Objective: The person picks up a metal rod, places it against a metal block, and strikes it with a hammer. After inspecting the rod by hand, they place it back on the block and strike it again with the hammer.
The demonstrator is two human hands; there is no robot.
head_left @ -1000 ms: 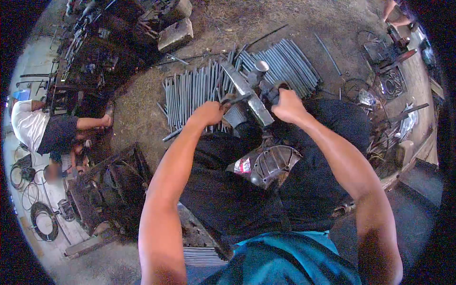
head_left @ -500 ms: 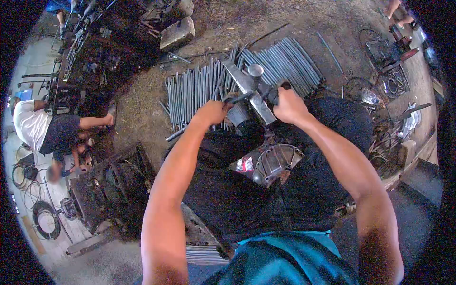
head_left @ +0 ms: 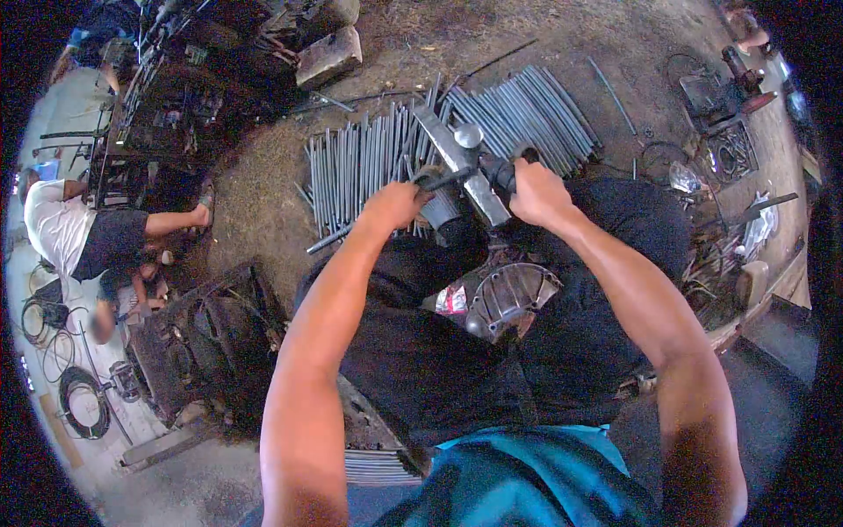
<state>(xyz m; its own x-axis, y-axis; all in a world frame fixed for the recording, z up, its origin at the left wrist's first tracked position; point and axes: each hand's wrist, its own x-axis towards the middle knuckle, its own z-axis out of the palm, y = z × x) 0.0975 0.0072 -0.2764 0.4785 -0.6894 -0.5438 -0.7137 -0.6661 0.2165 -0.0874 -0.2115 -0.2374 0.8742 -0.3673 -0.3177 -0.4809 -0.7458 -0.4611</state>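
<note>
My left hand (head_left: pixel 392 205) is closed round a short dark metal rod (head_left: pixel 450 179), whose far end reaches over a long steel block (head_left: pixel 458 160) between my knees. On the block's other side my right hand (head_left: pixel 537 193) grips a dark tool that looks like a hammer (head_left: pixel 502 176). A round shiny metal face (head_left: pixel 468 136) shows just above the block, close to that tool. Beyond both hands lie two rows of grey metal rods (head_left: pixel 351 171) on the ground. Below the block sits a ribbed metal casing (head_left: pixel 514 299) between my legs.
A rough stone block (head_left: pixel 329 60) lies past the rods. At left, a person in a white shirt (head_left: pixel 57 215) bends near dark machinery (head_left: pixel 206 351) and a coiled black hose (head_left: pixel 85 402). Tools and a metal tray (head_left: pixel 731 156) line the right side.
The round shiny face has shifted slightly down and left and catches more light. My right hand has moved slightly. My left hand stays closed on the rod. The person at left shifts slightly.
</note>
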